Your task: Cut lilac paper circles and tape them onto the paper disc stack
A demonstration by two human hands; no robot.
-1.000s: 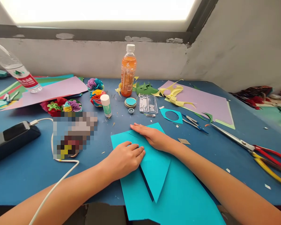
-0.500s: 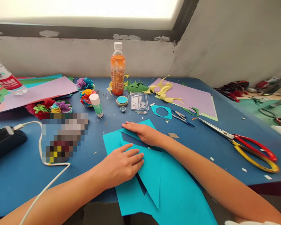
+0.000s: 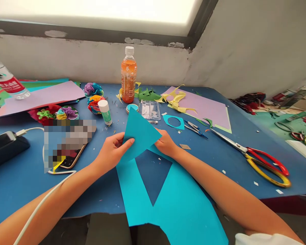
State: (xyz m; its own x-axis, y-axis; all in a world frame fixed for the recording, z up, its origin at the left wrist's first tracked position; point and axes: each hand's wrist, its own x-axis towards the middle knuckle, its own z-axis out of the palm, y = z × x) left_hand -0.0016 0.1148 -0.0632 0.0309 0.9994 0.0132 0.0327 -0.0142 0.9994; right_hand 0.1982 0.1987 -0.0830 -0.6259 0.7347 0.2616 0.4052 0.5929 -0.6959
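Note:
A bright blue paper triangle (image 3: 142, 134) is raised above the table, one point upward. My left hand (image 3: 114, 146) pinches its left edge, thumb on the front face and fingers behind. At the right corner, my right hand (image 3: 165, 142) has its fingers curled against the triangle, partly hidden behind it. Below lies the larger blue paper sheet (image 3: 188, 200), with a triangular opening through which the dark blue table shows. The sheet reaches over the table's front edge.
Large scissors (image 3: 244, 149) with red and yellow handles lie at right. A glue stick (image 3: 105, 112), an orange drink bottle (image 3: 129, 78), a compass (image 3: 196, 129) and paper flowers (image 3: 93, 90) stand or lie farther back. A white cable (image 3: 48, 194) crosses over my left forearm.
The blue triangle has been lifted off the sheet and turned point upward, baring the opening. Both hands went from lying flat on the paper to gripping the triangle.

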